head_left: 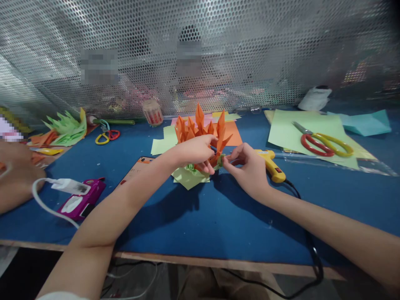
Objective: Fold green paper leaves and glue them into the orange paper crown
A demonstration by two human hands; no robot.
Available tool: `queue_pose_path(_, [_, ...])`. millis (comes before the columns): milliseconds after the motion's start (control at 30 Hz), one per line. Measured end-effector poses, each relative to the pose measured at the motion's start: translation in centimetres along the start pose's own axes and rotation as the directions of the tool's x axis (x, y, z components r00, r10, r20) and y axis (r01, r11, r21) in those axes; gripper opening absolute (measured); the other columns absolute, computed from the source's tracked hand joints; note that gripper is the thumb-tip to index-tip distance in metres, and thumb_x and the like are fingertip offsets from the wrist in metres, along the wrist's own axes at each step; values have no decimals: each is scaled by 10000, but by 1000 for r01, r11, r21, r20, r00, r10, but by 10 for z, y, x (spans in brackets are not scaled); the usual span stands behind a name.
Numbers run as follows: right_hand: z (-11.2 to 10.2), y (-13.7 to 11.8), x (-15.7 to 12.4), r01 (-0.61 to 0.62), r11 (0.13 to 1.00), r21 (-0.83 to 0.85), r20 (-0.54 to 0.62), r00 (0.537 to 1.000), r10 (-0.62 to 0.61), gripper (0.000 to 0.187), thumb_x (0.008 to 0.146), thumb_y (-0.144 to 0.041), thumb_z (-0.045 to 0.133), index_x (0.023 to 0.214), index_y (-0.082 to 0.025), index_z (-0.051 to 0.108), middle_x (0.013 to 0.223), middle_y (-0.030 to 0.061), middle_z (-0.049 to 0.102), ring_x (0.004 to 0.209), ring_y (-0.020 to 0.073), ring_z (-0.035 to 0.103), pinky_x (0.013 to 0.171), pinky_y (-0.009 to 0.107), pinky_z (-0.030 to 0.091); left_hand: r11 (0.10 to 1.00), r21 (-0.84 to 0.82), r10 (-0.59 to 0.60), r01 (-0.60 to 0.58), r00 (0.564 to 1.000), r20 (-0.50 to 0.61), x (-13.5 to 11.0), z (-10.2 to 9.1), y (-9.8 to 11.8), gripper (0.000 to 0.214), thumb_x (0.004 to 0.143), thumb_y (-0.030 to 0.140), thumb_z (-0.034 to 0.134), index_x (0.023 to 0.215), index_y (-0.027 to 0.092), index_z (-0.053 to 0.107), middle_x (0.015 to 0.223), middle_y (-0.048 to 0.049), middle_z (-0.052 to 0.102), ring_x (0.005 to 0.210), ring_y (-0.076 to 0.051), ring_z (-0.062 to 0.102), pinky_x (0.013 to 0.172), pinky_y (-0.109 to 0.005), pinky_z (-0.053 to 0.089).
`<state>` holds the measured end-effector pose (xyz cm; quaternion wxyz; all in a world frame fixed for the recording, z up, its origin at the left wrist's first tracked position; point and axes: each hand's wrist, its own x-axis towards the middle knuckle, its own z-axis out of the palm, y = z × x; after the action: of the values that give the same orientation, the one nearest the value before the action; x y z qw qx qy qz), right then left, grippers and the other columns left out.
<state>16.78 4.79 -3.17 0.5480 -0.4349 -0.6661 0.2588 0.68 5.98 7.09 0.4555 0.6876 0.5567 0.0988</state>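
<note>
Several pointed orange folded-paper flowers (199,116) stand in a bunch near the middle of the table. My left hand (201,152) reaches across the front of the bunch, its fingers curled around the lower part of one orange paper flower (221,129). My right hand (248,171) meets it from the right, with thumb and forefinger pinched on a small green paper piece (221,159) at that flower's base. Below my left hand lies light green paper (188,180). The palm-side fingers of my left hand are partly hidden.
Right of my right hand lies a yellow glue gun (275,171) with a black cable. Red-and-yellow scissors (325,143) rest on green sheets (284,125). At left are a phone (131,173), a purple power strip (83,200), smaller scissors (106,134) and another person's arm (18,179).
</note>
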Motion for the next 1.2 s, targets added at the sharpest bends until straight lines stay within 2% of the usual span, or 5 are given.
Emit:
queue_pose_path(167, [0,-1,0,4,1000,-13,3,1000,-3,272,765,-305,694,732,-248,430,678,-20,593,631,161,611,592,323,520,1000,0,-8,8,1000,-12,-2,0,2,571,883,100,483,1436,162,355,1048,-141,738,621,-166,721,570,-229,554])
queue_pose_path(333, [0,-1,0,6,1000,-24,4,1000,-6,288,768,-333,691,727,-247,418,651,-30,573,603,148,594,575,306,514,1000,-1,-20,20,1000,-10,-2,0,1,545,882,104,493,1412,181,391,918,-101,753,621,-163,717,588,-222,554])
queue_pose_path(700, [1,2,-1,-4,999,-52,2,1000,4,274,768,-289,679,720,-246,413,641,-37,539,602,143,578,582,301,486,999,-33,0,0,1000,6,2,1,-2,524,885,131,503,1397,190,409,861,-96,746,626,-180,717,600,-242,558])
queue_pose_path(1200, [1,1,-4,-17,999,49,23,1000,16,274,796,-329,670,777,-252,407,664,-42,539,593,132,569,569,293,502,997,-72,-1,1,1000,1,-3,-2,4,469,908,99,463,1373,153,426,1056,-141,717,626,-149,706,538,-212,515])
